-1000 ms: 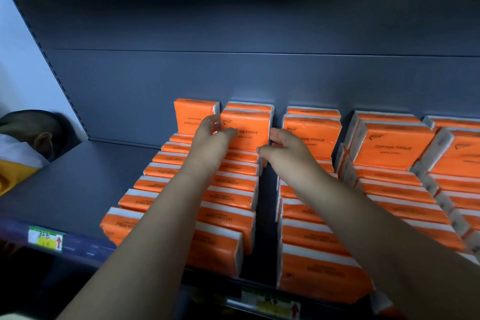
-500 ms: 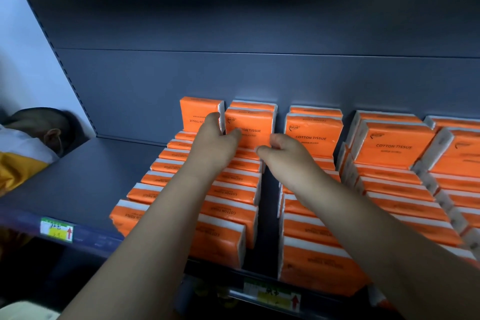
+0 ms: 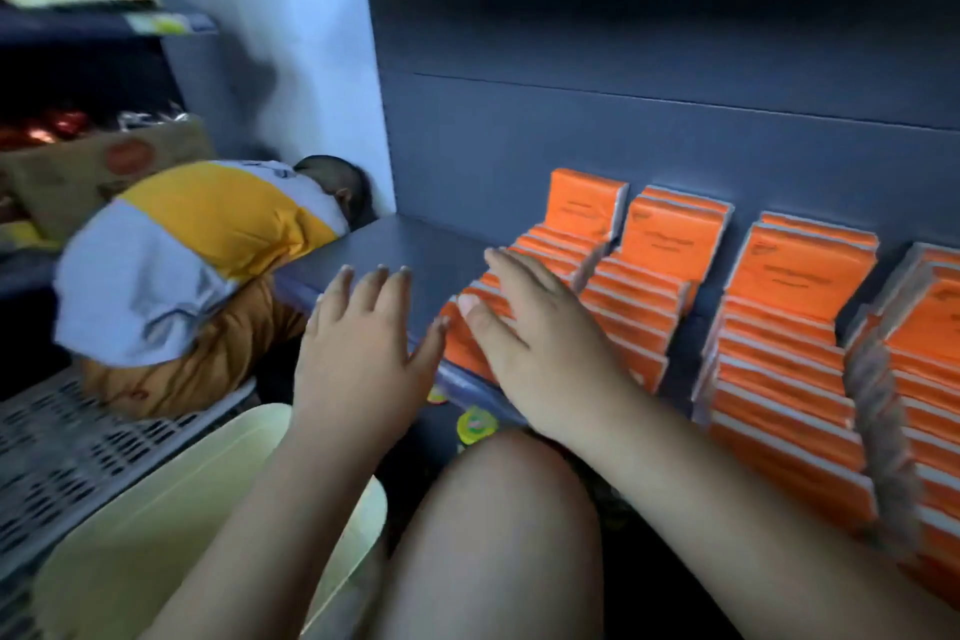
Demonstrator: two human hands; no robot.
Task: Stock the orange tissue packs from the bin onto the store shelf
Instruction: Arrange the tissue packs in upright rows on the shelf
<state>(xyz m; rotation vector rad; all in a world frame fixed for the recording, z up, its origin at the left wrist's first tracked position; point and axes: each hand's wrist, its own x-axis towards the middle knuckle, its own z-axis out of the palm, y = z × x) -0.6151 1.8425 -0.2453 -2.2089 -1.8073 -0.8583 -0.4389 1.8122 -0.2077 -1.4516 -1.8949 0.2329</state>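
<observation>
Both hands were seen held out flat in front of the grey store shelf [image 3: 395, 250], with fingers straight and spread and nothing gripped in either. The left hand [image 3: 358, 343] was hovering before the bare left part of the shelf, its fingertips over the front edge; whether it touched the shelf could not be told. The right hand [image 3: 524, 338] was laid over the front of the leftmost row of orange tissue packs [image 3: 613, 307], its thumb near the foremost pack; contact seemed likely but was blurred.

The orange tissue packs were arranged on the shelf in several rows running from the front edge back to the grey rear panel [image 3: 623, 135], overlapped like steps, with an upright pack [image 3: 587, 208] set at the back of each row. Further rows [image 3: 789, 338] were seen to the right, reaching the picture's edge.

Below the hands, a pale yellow bin [image 3: 156, 525] was visible at the lower left, its contents not shown. A bare knee [image 3: 498, 525] was seen at the bottom centre. To the left, another person in a yellow and white shirt [image 3: 208, 234] was bent low beside the shelf, above a perforated grey crate [image 3: 78, 442]. A cardboard box [image 3: 93, 172] stood on a neighbouring shelf.
</observation>
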